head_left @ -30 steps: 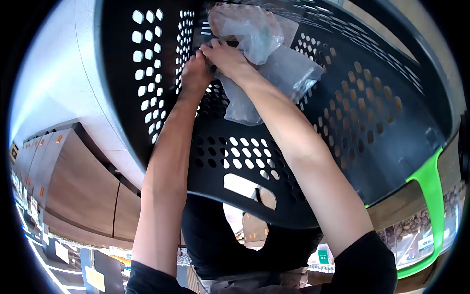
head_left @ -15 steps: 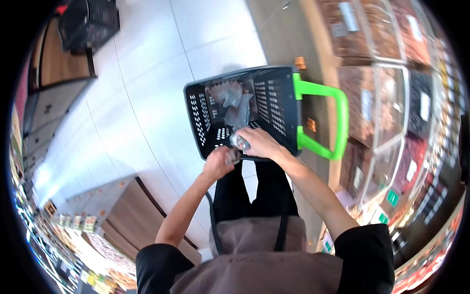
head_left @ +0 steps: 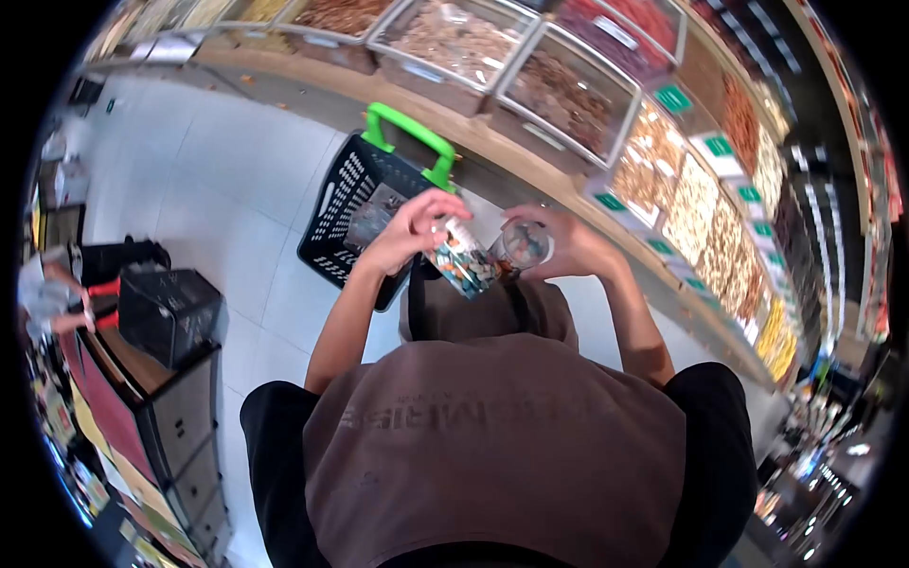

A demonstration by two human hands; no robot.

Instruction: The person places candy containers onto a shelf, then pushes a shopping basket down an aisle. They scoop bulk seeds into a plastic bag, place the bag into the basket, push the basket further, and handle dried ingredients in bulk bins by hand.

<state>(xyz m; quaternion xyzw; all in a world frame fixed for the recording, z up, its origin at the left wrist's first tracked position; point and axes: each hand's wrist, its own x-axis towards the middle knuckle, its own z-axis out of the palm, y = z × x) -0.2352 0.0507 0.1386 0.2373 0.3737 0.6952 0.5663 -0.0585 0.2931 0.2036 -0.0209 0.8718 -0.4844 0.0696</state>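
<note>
My left hand [head_left: 417, 232] is closed around a clear jar of multicoloured pieces [head_left: 464, 267], tilted in front of my apron. Beside it, my right hand [head_left: 568, 244] grips a second clear round jar [head_left: 526, 246], its round end turned up to me and similar coloured pieces inside. The two jars are close together; I cannot tell whether they touch. Just beyond my left hand stands a dark grey shopping basket [head_left: 325, 210] with a green handle [head_left: 412, 125]. Clear plastic packages [head_left: 375, 216] lie inside it, partly hidden by my left hand and forearm.
Clear bins of dried goods [head_left: 459, 43] line a wooden-edged shelf ahead and to the right. On the left, a person [head_left: 52, 289] is at a black basket with red handles [head_left: 170, 312], by a drawer cabinet [head_left: 185, 445]. Pale floor tiles [head_left: 237, 208] lie between.
Both hands have come up out of the basket with the jars, now held before my apron. My view has turned, so the basket appears farther left and the shelf bins stretch across the top.
</note>
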